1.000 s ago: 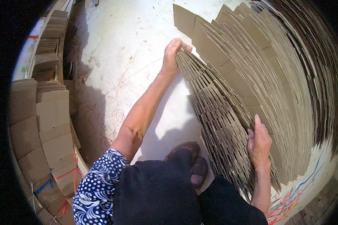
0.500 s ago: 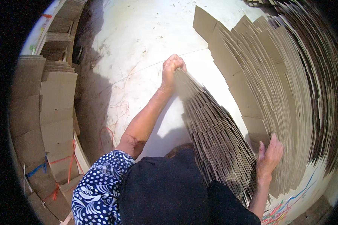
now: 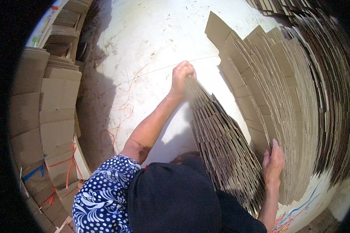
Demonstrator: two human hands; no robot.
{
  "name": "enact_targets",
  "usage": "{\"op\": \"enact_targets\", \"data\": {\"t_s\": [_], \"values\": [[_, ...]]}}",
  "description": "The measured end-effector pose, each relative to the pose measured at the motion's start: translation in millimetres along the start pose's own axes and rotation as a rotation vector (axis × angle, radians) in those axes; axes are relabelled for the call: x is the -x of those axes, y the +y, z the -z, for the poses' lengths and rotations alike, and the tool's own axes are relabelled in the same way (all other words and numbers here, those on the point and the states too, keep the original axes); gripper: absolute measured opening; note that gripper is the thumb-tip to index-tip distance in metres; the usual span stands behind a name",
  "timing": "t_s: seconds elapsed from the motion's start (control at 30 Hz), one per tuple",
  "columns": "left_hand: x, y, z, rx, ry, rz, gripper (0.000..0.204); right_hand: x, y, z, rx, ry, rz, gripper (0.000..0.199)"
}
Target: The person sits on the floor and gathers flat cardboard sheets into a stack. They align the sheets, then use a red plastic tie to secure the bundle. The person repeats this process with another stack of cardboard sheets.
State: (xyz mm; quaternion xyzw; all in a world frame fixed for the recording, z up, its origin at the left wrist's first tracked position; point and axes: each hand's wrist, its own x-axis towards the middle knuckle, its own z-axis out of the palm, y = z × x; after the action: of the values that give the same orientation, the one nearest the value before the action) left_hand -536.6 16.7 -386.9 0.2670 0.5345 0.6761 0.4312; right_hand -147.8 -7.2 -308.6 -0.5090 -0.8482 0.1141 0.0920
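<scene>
The left hand [image 3: 181,77] is closing in a fist around the far end of a thick bundle of flattened cardboard sheets [image 3: 221,143], which is standing on edge on the white floor [image 3: 144,46] and running from that fist back toward the person's lap. The right hand [image 3: 273,165] is lying flat and open, fingers together and pointing away, pressing against the near right side of the bundle, just where it is meeting the big fanned spread of cardboard sheets [image 3: 299,97] that is curving away to the bundle's right. The two hands are working well apart, one at each end of the bundle. To the bundle's left, across the bare floor, tied stacks of cardboard [image 3: 46,128] are standing in a row, bound with red and blue string [image 3: 68,171]. Loose red threads [image 3: 120,112] are lying on the floor between those stacks and the bundle.
</scene>
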Motion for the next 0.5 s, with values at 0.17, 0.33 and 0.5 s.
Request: {"op": "enact_targets", "data": {"t_s": [0.17,0.33,0.5], "values": [[-5,-17,10,-0.180,-0.011,-0.126,0.012,-25,-11,2,0.113,0.076,0.178,0.032],[-22,-16,-3,-0.045,-0.016,-0.023,0.013,-44,-15,-8,0.244,0.146,0.079,0.031],[-88,-30,-16,-0.166,-0.146,-0.230,0.012,-45,-20,-2,0.143,0.182,0.089,0.045]]}}
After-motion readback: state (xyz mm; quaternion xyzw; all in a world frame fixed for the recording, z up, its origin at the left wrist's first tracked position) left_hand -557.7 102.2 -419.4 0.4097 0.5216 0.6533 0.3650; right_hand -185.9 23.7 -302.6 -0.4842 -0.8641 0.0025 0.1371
